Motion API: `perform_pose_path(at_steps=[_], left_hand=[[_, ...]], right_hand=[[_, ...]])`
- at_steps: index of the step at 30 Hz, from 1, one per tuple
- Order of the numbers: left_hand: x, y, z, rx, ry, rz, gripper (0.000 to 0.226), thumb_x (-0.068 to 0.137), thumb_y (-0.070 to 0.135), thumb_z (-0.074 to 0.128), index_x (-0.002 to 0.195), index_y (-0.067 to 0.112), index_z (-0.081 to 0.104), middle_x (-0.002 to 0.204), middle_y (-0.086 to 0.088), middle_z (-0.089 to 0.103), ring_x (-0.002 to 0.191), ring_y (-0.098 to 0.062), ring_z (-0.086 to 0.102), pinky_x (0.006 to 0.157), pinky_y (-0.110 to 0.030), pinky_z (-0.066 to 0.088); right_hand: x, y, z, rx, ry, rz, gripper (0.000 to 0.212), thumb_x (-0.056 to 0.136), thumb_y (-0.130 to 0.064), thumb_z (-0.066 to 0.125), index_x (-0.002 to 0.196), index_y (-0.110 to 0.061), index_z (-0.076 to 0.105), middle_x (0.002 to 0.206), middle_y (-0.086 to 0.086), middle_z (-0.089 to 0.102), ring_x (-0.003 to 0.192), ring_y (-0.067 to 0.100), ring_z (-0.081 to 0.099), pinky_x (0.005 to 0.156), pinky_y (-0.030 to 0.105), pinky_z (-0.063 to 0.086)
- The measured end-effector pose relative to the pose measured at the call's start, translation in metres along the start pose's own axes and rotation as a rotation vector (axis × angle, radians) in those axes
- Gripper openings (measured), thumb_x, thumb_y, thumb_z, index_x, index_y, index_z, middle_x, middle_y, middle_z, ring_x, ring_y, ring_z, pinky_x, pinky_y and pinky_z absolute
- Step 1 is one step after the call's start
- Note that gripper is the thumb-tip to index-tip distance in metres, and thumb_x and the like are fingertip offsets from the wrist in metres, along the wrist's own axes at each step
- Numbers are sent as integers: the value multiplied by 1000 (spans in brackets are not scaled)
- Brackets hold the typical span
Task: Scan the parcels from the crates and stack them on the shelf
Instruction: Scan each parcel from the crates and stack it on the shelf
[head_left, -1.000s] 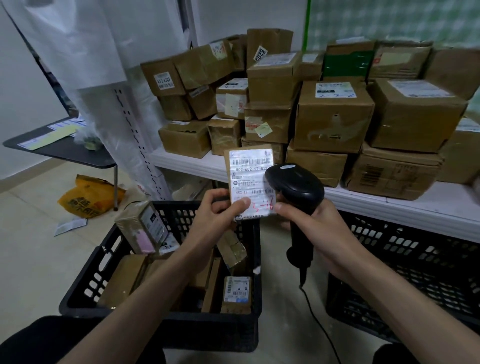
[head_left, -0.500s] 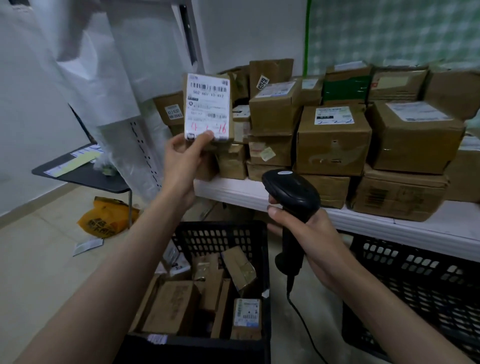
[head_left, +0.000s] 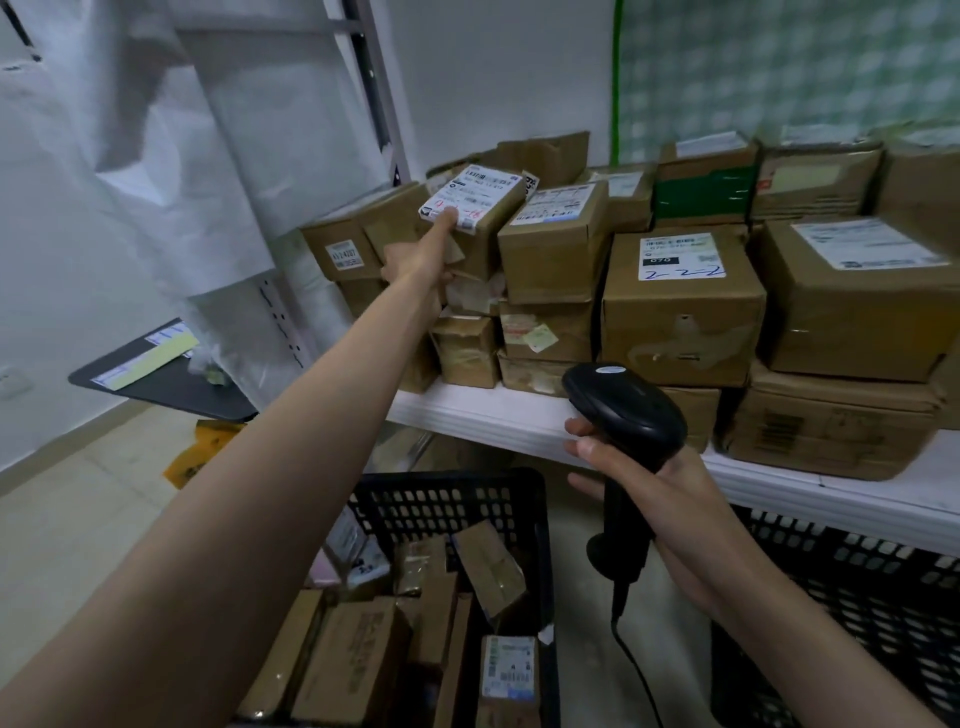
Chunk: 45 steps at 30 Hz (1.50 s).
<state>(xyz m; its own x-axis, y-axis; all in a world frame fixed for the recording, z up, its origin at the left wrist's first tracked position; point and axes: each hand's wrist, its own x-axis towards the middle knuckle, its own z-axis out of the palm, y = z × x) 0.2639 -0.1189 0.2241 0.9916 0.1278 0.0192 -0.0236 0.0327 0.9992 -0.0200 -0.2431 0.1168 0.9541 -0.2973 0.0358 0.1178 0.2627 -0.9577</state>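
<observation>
On the white shelf (head_left: 483, 415), toward its left end, the left hand (head_left: 423, 254) grips the labelled parcel (head_left: 475, 215) atop the stacked boxes, stacking under way, release likely next, while the right hand (head_left: 660, 493) grips the barcode scanner (head_left: 626, 410).

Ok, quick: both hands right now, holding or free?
Left hand: grips the labelled parcel, setting it on the shelf stack.
Right hand: fingers wrapped round the barcode scanner.
</observation>
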Motion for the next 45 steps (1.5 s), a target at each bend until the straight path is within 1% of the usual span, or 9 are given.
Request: perform_pose_path(at_steps=[2,9,13,18,24,29,34,39,45], left_hand=[[12,0,5,2,22,-31,97,65,64,82,140,11,51,135,-11,60,101,-27,67,71,-35,64],[5,-5,12,286,-119,58,58,95,57,60,124,7,67,129,-20,67,120,-38,64,87,-44,57],[-11,-28,-16,358,-86,151,29,96,49,62,91,20,65,92,-5,67,91,-24,65,84,-35,53],[-39,-111,-63,505,-13,170,24,92,41,64,78,22,58,86,2,63,94,-24,65,87,-37,54],[-83,-255,-102,931,-302,-57,40,99,29,62,62,16,52,61,1,50,61,-16,50,61,-30,40],[-100,-356,-97,1061,-424,-286,39,96,42,65,117,9,64,103,-3,62,91,-17,57,76,-31,46],[-109,-410,-69,1134,-321,-472,104,81,66,72,153,4,32,149,-17,45,133,-31,49,99,-38,46],[-107,-424,-46,1069,-272,-462,137,76,72,74,159,-1,-6,165,-21,17,146,-40,34,114,-48,36],[-111,-422,-46,959,-207,-531,139,77,55,83,160,6,-16,166,-22,15,148,-41,32,115,-51,34]], right_hand=[[3,1,0,5,-1,13,22,91,-11,72,109,-24,74,113,-1,76,110,10,70,96,39,59],[10,11,6,-31,-30,46,24,89,-15,74,112,-19,74,111,-1,77,109,12,71,92,36,60],[15,26,12,-135,-49,83,23,89,-15,75,112,-14,74,107,0,77,105,13,72,89,36,61],[18,56,12,-312,-74,198,11,90,-15,76,101,-16,75,96,1,77,97,15,74,85,37,62],[26,97,-5,-508,-68,318,23,86,-21,79,108,-17,74,100,4,76,94,17,74,76,31,62],[25,122,-22,-537,-42,393,12,87,-16,76,99,-17,76,94,3,76,93,17,73,73,30,62],[18,126,-32,-619,-44,399,14,81,-26,80,94,-22,77,93,1,77,86,18,75,86,47,62],[14,118,-29,-556,-57,380,15,79,-26,80,92,-19,77,93,1,77,85,14,74,82,45,63],[3,106,-20,-479,-73,370,17,82,-18,78,98,-16,76,96,-2,75,87,7,72,79,34,63]])
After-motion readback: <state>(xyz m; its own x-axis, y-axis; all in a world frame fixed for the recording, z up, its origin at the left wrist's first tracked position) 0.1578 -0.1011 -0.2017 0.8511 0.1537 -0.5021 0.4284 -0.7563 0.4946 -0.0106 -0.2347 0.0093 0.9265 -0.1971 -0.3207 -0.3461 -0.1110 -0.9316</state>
